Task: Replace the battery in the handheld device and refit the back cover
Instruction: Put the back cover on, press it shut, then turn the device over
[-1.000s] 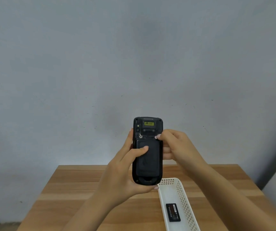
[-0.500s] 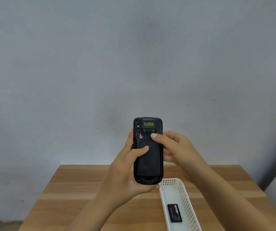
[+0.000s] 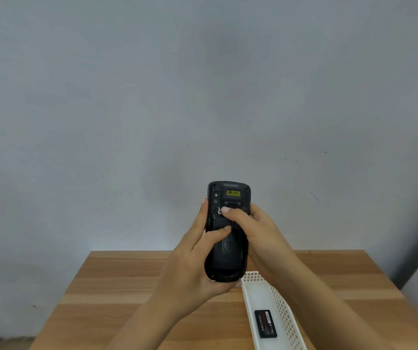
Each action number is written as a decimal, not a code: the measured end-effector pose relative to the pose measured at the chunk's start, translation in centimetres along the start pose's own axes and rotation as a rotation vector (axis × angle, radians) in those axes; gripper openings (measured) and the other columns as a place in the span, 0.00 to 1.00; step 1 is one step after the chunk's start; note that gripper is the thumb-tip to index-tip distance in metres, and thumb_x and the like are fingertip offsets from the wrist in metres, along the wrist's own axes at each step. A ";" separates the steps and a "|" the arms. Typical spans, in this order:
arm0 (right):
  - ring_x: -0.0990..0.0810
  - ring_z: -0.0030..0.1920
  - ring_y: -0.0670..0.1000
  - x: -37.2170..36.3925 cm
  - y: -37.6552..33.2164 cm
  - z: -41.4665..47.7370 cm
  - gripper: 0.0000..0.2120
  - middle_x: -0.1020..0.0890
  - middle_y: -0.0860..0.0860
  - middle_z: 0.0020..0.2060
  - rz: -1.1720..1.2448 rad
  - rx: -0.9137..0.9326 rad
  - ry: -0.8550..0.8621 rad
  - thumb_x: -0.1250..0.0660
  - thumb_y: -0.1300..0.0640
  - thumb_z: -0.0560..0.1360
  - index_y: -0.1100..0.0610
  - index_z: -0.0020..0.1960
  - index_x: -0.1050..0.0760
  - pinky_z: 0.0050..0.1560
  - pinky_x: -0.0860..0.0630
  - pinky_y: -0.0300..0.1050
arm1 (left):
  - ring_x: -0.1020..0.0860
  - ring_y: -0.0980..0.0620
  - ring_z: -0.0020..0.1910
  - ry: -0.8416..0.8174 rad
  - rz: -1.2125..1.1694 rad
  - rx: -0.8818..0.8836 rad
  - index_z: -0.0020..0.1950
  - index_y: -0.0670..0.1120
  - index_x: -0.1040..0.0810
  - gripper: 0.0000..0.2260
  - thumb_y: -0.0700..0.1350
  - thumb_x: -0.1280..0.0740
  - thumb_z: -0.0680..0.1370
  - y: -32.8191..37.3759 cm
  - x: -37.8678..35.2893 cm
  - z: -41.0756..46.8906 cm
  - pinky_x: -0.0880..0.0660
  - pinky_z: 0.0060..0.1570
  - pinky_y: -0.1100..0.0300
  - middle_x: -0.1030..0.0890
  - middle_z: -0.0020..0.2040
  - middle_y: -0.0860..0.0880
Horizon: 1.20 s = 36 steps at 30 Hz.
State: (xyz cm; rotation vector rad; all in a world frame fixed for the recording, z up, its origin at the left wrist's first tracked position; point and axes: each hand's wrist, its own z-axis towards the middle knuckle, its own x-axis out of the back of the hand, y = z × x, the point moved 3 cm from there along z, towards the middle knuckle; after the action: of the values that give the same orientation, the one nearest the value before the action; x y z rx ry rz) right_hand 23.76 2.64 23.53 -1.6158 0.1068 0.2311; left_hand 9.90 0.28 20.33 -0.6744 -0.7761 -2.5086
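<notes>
Handheld device (image 3: 224,251), back cover (image 3: 229,245) toward the viewer, held upright above the wooden table (image 3: 127,286). Left hand (image 3: 198,263) grips it from 9 o'clock, thumb across the cover. Right hand (image 3: 256,228), at 3 o'clock, curls partly closed, fingertips pressing beside the screw (image 3: 219,211). Spare battery (image 3: 266,323) lies in the white basket (image 3: 287,322) at 5 o'clock.

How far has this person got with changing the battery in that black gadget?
Seemingly near the end. The back cover already sits on the handheld device, and a battery lies in the white basket; old or new, I cannot tell. The left hand holds the device; the right hand reaches toward the small latch. Fastening it seems to be left.
</notes>
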 end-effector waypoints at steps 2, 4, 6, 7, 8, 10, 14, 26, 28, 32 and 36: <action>0.14 0.52 0.57 0.0 0.1 0.0 0.15 0.15 0.59 0.52 -0.007 0.007 -0.007 0.28 0.55 0.74 0.57 0.59 0.22 0.58 0.20 0.58 | 0.34 0.53 0.74 -0.001 0.002 0.000 0.66 0.55 0.30 0.35 0.55 0.20 0.63 -0.1 0.0 0.0 0.31 0.64 0.68 0.45 0.80 0.49; 0.14 0.51 0.56 -0.1 0.0 -0.1 0.15 0.14 0.57 0.52 -0.026 0.015 -0.010 0.28 0.55 0.74 0.56 0.59 0.22 0.57 0.19 0.56 | 0.34 0.54 0.74 -0.002 0.005 0.001 0.66 0.55 0.30 0.35 0.56 0.20 0.63 -0.1 0.0 0.0 0.32 0.64 0.70 0.46 0.80 0.50; 0.13 0.50 0.54 -0.2 0.0 -0.2 0.15 0.14 0.56 0.51 -0.052 0.036 -0.004 0.28 0.55 0.74 0.55 0.59 0.22 0.55 0.18 0.53 | 0.34 0.56 0.74 -0.004 0.011 0.002 0.66 0.55 0.30 0.35 0.56 0.20 0.63 -0.1 0.0 -0.1 0.33 0.64 0.72 0.47 0.81 0.50; 0.13 0.49 0.52 -0.2 -0.1 -0.4 0.15 0.14 0.55 0.51 -0.076 0.057 0.004 0.28 0.54 0.74 0.54 0.59 0.23 0.54 0.17 0.52 | 0.35 0.56 0.75 -0.005 0.008 0.006 0.66 0.55 0.30 0.35 0.56 0.20 0.63 -0.1 -0.1 -0.1 0.34 0.65 0.72 0.47 0.81 0.50; 0.13 0.49 0.50 -0.3 -0.1 -0.5 0.16 0.14 0.53 0.51 -0.117 0.092 0.020 0.27 0.54 0.74 0.52 0.60 0.24 0.53 0.17 0.50 | 0.37 0.57 0.76 -0.002 -0.005 0.016 0.67 0.54 0.30 0.35 0.56 0.20 0.63 0.0 -0.1 -0.1 0.34 0.65 0.72 0.46 0.80 0.49; 0.15 0.50 0.45 -0.4 -0.1 -0.9 0.21 0.16 0.47 0.53 -0.226 0.199 0.049 0.28 0.53 0.74 0.45 0.65 0.30 0.52 0.17 0.47 | 0.42 0.60 0.77 0.010 -0.067 0.057 0.67 0.55 0.30 0.37 0.56 0.20 0.62 0.1 0.0 -0.1 0.35 0.66 0.73 0.45 0.80 0.49; 0.19 0.59 0.41 0.1 0.3 -1.4 0.33 0.23 0.41 0.64 -0.261 0.313 -0.055 0.33 0.57 0.78 0.37 0.75 0.44 0.54 0.18 0.42 | 0.39 0.58 0.76 0.039 -0.148 0.112 0.69 0.59 0.34 0.44 0.53 0.16 0.58 0.3 0.6 -0.1 0.35 0.66 0.71 0.45 0.79 0.58; 0.17 0.59 0.46 2.4 0.3 -2.5 0.40 0.19 0.44 0.62 -0.312 0.352 -0.132 0.30 0.64 0.75 0.39 0.77 0.45 0.50 0.18 0.41 | 0.43 0.68 0.74 -0.308 0.085 0.096 0.77 0.59 0.45 0.57 0.69 0.21 0.54 -0.8 3.6 1.3 0.43 0.62 0.79 0.46 0.76 0.64; 0.18 0.59 0.47 2.5 0.4 -2.5 0.40 0.19 0.44 0.62 -0.309 0.352 -0.136 0.29 0.61 0.74 0.38 0.76 0.45 0.52 0.18 0.43 | 0.42 0.71 0.72 -0.329 0.121 0.076 0.76 0.60 0.43 0.55 0.70 0.23 0.54 -0.7 4.1 1.5 0.41 0.61 0.79 0.46 0.74 0.65; 0.18 0.60 0.47 2.5 0.2 -2.6 0.41 0.19 0.44 0.62 -0.295 0.363 -0.154 0.28 0.57 0.71 0.38 0.76 0.45 0.54 0.19 0.43 | 0.42 0.75 0.69 -0.333 0.154 0.046 0.74 0.64 0.44 0.52 0.72 0.25 0.55 -0.2 4.8 1.8 0.39 0.57 0.79 0.45 0.73 0.67; 0.18 0.60 0.47 2.5 0.0 -2.4 0.41 0.19 0.45 0.62 -0.293 0.377 -0.164 0.29 0.58 0.72 0.39 0.76 0.45 0.54 0.19 0.42 | 0.40 0.73 0.68 -0.337 0.183 0.038 0.74 0.66 0.46 0.51 0.75 0.28 0.55 0.1 5.0 2.1 0.35 0.58 0.73 0.45 0.74 0.66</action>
State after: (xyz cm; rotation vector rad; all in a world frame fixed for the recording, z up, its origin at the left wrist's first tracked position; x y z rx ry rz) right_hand 26.39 0.46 23.14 -1.2134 -0.2018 0.1070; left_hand 6.66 0.27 24.64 -1.1195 -0.8313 -2.2382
